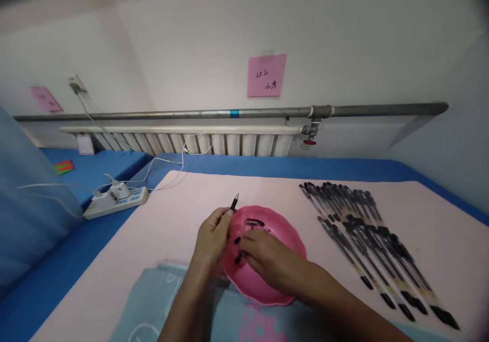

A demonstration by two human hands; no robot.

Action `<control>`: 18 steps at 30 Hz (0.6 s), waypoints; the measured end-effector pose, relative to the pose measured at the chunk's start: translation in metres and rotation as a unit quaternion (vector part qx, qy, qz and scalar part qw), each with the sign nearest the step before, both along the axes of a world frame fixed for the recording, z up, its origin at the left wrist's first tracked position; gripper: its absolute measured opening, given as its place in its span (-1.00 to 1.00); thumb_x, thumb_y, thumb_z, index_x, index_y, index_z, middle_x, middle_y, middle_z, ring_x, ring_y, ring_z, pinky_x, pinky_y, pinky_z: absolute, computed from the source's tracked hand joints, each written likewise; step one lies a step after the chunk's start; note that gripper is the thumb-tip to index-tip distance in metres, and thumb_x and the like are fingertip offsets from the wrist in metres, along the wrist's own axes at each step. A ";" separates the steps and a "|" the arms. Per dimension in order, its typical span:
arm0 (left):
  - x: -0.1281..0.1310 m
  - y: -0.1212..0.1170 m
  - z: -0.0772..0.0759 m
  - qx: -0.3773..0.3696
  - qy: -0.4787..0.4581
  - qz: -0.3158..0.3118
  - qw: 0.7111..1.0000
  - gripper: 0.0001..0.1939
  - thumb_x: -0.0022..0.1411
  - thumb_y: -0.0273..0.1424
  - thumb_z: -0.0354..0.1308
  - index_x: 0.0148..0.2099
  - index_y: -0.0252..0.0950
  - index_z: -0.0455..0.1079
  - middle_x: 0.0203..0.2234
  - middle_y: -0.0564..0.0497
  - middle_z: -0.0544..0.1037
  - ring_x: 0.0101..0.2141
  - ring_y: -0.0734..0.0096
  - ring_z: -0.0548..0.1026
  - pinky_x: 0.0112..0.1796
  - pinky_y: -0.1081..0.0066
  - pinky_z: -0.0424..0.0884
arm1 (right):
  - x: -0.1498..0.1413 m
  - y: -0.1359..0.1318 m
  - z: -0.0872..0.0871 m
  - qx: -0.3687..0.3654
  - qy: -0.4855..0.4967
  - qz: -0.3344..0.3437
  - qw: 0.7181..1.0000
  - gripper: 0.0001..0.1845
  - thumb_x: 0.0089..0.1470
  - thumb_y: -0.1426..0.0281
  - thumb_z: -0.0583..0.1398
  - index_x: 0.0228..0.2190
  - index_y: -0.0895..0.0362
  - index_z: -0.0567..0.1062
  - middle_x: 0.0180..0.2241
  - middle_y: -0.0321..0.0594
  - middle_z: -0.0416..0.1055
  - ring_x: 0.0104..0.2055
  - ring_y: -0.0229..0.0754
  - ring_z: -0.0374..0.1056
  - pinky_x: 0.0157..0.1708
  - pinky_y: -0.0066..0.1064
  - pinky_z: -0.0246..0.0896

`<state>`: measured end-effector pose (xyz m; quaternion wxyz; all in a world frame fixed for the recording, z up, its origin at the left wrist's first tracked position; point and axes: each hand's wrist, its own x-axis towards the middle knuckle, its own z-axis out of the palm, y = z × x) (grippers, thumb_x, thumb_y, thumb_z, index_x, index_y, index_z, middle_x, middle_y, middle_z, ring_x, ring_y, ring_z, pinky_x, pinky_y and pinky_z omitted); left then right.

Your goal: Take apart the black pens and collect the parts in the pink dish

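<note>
My left hand [214,232] is closed around a pen [234,202], whose black grip and pale tip point up and away, just past the left rim of a pink bowl [294,240]. Inside that bowl my right hand [265,255] has its fingers drawn together at small black parts [240,258]. What those fingertips hold, if anything, is too small and hidden to name. A dark clip-like piece [254,222] lies in the bowl beyond the right hand.
Capped pens lie in two rows on the right, a far row [340,199] and a near row [378,260], on pink paper [160,225]. A light-blue cloth [153,291] is in front. At left sits a power strip [114,204] with white cables; a radiator [221,143] stands behind.
</note>
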<state>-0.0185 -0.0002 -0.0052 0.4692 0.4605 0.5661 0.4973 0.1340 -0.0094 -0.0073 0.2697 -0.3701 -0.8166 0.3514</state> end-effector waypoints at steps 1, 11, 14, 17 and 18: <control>0.000 0.000 0.001 -0.009 -0.011 -0.014 1.000 -0.67 0.03 -0.13 0.09 -0.34 -0.30 0.42 -0.77 0.22 0.16 -0.74 0.64 0.03 -0.68 0.55 -0.03 | 0.002 0.004 0.003 -0.012 0.041 -0.030 0.999 -0.85 -0.08 0.56 0.13 -0.46 0.13 0.47 -0.37 -0.23 0.43 -0.30 -0.17 0.29 -0.23 -0.31 0.14; 0.016 -0.008 0.001 -0.038 -0.028 -0.156 0.987 -0.70 0.08 -0.16 0.09 -0.29 -0.31 0.40 -0.76 0.22 0.16 -0.71 0.64 0.05 -0.67 0.57 -0.08 | 0.030 0.036 0.014 -0.182 0.388 -0.232 0.873 -0.78 -0.04 0.23 0.17 -0.43 0.10 0.28 -0.45 -0.31 0.36 -0.46 -0.30 0.32 -0.52 -0.49 0.23; 0.016 -0.007 -0.003 -0.041 -0.026 -0.160 0.986 -0.72 0.09 -0.18 0.09 -0.31 -0.31 0.39 -0.75 0.21 0.16 -0.70 0.64 0.05 -0.66 0.56 -0.08 | 0.027 0.033 0.013 -0.228 0.407 -0.212 0.859 -0.77 -0.10 0.25 0.24 -0.45 0.12 0.34 -0.53 -0.31 0.40 -0.58 -0.34 0.27 -0.60 -0.51 0.18; 0.015 -0.006 -0.005 -0.038 -0.030 -0.161 0.986 -0.72 0.10 -0.18 0.08 -0.29 -0.30 0.39 -0.75 0.21 0.16 -0.70 0.64 0.04 -0.66 0.55 -0.08 | 0.027 0.032 0.013 -0.248 0.416 -0.201 0.852 -0.78 -0.11 0.28 0.27 -0.47 0.13 0.35 -0.57 -0.35 0.40 -0.62 -0.37 0.24 -0.64 -0.54 0.13; 0.015 -0.006 -0.006 -0.036 -0.032 -0.161 0.986 -0.72 0.10 -0.18 0.08 -0.29 -0.30 0.38 -0.75 0.22 0.15 -0.70 0.64 0.03 -0.66 0.55 -0.08 | 0.027 0.032 0.013 -0.253 0.415 -0.195 0.852 -0.78 -0.11 0.29 0.27 -0.47 0.13 0.36 -0.58 -0.36 0.40 -0.63 -0.37 0.24 -0.64 -0.54 0.13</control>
